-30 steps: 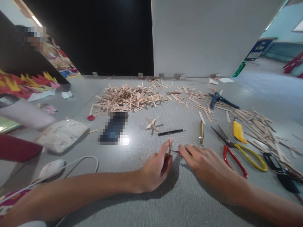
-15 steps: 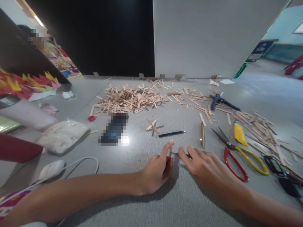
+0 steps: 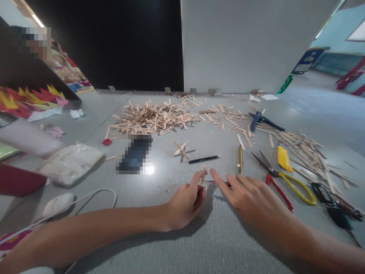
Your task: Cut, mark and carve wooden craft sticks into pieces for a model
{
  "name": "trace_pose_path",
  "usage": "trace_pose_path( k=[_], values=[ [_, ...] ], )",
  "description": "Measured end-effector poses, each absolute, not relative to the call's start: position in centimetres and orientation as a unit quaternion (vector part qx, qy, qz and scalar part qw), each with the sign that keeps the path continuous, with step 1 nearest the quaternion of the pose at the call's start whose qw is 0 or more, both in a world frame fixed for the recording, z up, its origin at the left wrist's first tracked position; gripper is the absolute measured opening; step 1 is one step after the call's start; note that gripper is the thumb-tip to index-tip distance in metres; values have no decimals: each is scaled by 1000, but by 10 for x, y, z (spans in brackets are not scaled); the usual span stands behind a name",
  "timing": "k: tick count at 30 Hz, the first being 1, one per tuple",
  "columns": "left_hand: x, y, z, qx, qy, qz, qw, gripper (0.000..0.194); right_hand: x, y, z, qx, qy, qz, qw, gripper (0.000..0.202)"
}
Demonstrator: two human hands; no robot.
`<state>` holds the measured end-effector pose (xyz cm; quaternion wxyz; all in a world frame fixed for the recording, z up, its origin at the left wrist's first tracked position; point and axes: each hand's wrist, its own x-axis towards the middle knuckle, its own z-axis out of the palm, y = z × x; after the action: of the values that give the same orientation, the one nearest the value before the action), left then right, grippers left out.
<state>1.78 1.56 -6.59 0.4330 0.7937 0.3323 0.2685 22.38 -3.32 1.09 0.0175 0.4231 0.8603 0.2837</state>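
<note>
Near the middle of the grey table, my left hand point(image 3: 186, 203) pinches a short wooden stick point(image 3: 203, 176) upright between thumb and fingers. My right hand point(image 3: 246, 192), just to the right, holds a thin dark red pointed tool point(image 3: 212, 182), its tip touching or very near the stick. The right index finger is stretched out above the tool. Beyond the hands lie a black pen point(image 3: 204, 159) and a small crossed piece of sticks point(image 3: 181, 149). A large pile of wooden pieces point(image 3: 155, 118) is farther back.
On the right lie scissors point(image 3: 273, 172), a golden cutter point(image 3: 240, 160), a yellow object point(image 3: 284, 158), blue pliers point(image 3: 258, 120) and more sticks point(image 3: 322, 160). A blurred dark phone point(image 3: 135, 154), plastic packet point(image 3: 72, 163) and white mouse point(image 3: 59, 204) are on the left. Upright panels stand behind.
My right index finger has straightened and lifted off the tool, whose shaft shows more. My left hand keeps its pinch on the stick. The whole view has shifted slightly.
</note>
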Motion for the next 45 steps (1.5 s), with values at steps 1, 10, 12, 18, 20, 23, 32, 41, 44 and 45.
trace_pose_path(
  k=[1, 10, 12, 18, 20, 23, 32, 41, 44, 45],
  values=[
    [18, 16, -65, 795, 334, 266, 430, 47, 224, -33, 13, 417, 863, 283, 16, 66],
    [17, 14, -63, 798, 348, 242, 429, 52, 224, -30, 15, 403, 873, 274, 10, 62],
    [18, 14, -63, 795, 355, 234, 432, 52, 225, -31, 15, 401, 874, 274, 8, 66],
    [16, 14, -62, 799, 339, 247, 430, 53, 225, -30, 13, 401, 877, 266, 10, 63],
    [15, 14, -62, 798, 336, 248, 434, 53, 225, -30, 13, 402, 877, 262, 15, 60],
    [15, 14, -64, 797, 336, 251, 435, 51, 225, -30, 14, 404, 877, 257, 28, 56],
    [15, 14, -60, 804, 327, 260, 423, 53, 222, -31, 17, 409, 876, 251, 55, 52],
    [16, 14, -65, 798, 348, 258, 419, 55, 224, -35, 5, 435, 868, 239, 17, 65],
    [17, 14, -65, 803, 357, 247, 408, 55, 227, -31, -2, 409, 885, 224, -11, 71],
    [17, 14, -65, 805, 357, 243, 407, 54, 229, -30, -3, 397, 892, 217, -12, 71]
  ],
)
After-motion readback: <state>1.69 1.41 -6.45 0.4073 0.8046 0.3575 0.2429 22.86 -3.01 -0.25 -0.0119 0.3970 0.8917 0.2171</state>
